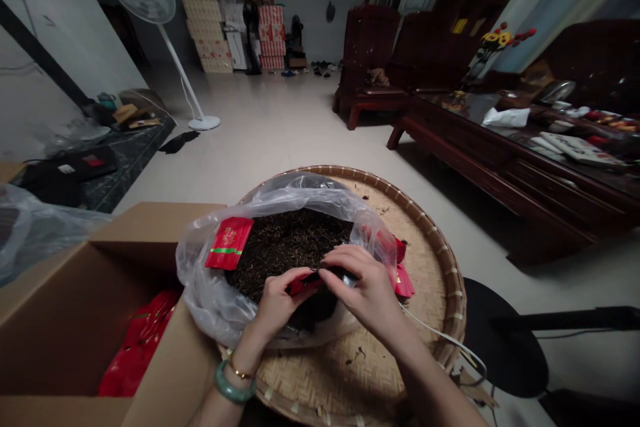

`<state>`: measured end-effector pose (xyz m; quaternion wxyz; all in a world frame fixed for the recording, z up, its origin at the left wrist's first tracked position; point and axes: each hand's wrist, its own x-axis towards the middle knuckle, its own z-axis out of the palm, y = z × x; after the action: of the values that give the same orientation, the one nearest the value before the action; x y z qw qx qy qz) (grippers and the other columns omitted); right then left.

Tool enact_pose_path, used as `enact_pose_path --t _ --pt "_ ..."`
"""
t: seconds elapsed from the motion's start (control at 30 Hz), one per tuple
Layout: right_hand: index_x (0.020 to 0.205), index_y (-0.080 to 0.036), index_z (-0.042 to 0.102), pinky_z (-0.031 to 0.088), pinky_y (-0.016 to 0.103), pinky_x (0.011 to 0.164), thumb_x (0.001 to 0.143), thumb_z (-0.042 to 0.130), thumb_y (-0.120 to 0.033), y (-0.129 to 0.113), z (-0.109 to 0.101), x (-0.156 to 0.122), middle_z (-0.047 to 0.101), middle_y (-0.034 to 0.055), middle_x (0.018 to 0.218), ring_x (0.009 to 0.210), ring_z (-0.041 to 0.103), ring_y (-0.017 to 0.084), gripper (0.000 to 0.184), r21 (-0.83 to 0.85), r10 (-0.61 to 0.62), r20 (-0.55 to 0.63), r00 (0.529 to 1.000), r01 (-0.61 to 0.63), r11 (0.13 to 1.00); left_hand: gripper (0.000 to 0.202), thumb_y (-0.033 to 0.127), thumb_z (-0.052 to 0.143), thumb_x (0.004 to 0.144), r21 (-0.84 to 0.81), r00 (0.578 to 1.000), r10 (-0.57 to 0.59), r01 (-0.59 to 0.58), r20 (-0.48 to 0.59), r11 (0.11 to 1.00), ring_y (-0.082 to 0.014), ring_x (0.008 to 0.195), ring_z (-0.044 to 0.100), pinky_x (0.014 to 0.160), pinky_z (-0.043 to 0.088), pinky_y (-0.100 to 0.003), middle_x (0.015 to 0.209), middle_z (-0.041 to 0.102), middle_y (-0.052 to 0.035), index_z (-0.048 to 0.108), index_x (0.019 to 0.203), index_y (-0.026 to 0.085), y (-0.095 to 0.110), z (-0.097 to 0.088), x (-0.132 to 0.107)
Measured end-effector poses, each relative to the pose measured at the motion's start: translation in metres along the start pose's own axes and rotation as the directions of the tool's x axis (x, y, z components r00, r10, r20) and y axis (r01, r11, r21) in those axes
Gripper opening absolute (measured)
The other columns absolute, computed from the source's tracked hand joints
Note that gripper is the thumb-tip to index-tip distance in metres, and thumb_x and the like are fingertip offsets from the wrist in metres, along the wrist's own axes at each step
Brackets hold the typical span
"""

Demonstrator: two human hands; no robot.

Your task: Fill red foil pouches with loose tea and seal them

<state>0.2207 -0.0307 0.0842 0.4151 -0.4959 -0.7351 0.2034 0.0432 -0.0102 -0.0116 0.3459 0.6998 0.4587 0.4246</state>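
Observation:
My left hand [280, 300] and my right hand [363, 287] meet over a clear plastic bag [210, 293] full of dark loose tea leaves [290, 240]. Both hands pinch a small red packet [304, 281] between them, just above the tea. The right hand's fingers curl over the packet's upper edge. A second red packet [229, 243] with a green stripe lies on the tea at the bag's left side. More red packets [403, 273] lie on the tray beside the bag's right side. My left wrist wears a green bangle [233, 387].
The bag sits on a round woven bamboo tray [440, 260]. An open cardboard box [65, 320] at left holds red packets [137, 340]. A black stool [505, 340] is at right, a dark wooden table [525, 160] beyond, a standing fan [150, 7] far left.

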Motion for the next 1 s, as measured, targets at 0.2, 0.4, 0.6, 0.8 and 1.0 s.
enact_pose_path --t 0.2,0.4,0.6,0.8,1.0 --pt "0.096 -0.021 0.068 0.05 0.039 0.085 0.084 0.059 -0.028 0.007 0.003 0.008 0.069 0.0082 0.094 0.094 0.062 0.023 0.016 -0.061 0.021 -0.097 0.995 -0.027 0.998 0.023 0.025 0.068 0.077 -0.062 0.997 0.059 -0.055 0.052 0.997 -0.0176 0.081 0.07 0.077 0.055 -0.027 0.094 0.075 -0.0036 0.07 0.1 0.021 0.0 -0.002 -0.002" --pt "0.107 -0.022 0.062 0.048 0.039 0.094 0.088 0.048 -0.019 0.01 0.001 -0.004 0.061 0.0101 0.115 0.109 0.057 0.021 0.024 0.046 -0.05 0.038 0.998 0.049 0.998 0.025 0.025 0.069 0.077 -0.056 0.987 0.159 -0.156 0.035 0.986 -0.0182 0.084 0.071 0.079 0.056 -0.028 0.096 0.075 -0.0048 0.069 0.102 0.021 0.005 -0.006 -0.004" --pt "0.103 -0.021 0.065 0.032 0.054 0.107 0.079 0.058 -0.019 -0.012 -0.005 -0.018 0.052 0.0124 0.126 0.134 0.03 0.031 0.025 -0.133 -0.257 0.264 0.93 0.299 0.945 0.022 0.019 0.064 0.08 -0.046 0.955 0.297 -0.296 0.027 0.954 -0.0181 0.085 0.071 0.078 0.057 -0.027 0.098 0.074 -0.0073 0.068 0.102 0.019 0.007 -0.009 -0.003" --pt "0.098 -0.017 0.069 0.031 0.056 0.108 0.082 0.063 -0.034 -0.011 0.009 -0.014 0.049 0.0149 0.133 0.138 0.021 0.035 0.024 -0.291 -0.088 0.463 0.882 0.245 0.925 0.025 0.012 0.056 0.08 -0.031 0.956 0.282 -0.281 0.076 0.959 -0.0174 0.081 0.071 0.075 0.057 -0.027 0.093 0.075 -0.0066 0.069 0.1 0.018 0.002 -0.006 -0.008" --pt "0.104 -0.02 0.066 0.037 0.054 0.105 0.084 0.06 -0.023 -0.01 0.008 -0.015 0.052 0.0133 0.128 0.136 0.029 0.033 0.021 -0.275 -0.081 0.432 0.898 0.217 0.937 0.022 0.018 0.063 0.077 -0.073 0.984 0.118 -0.109 0.137 0.991 -0.0193 0.081 0.071 0.075 0.055 -0.027 0.094 0.075 -0.0064 0.071 0.097 0.019 0.007 -0.007 -0.007"
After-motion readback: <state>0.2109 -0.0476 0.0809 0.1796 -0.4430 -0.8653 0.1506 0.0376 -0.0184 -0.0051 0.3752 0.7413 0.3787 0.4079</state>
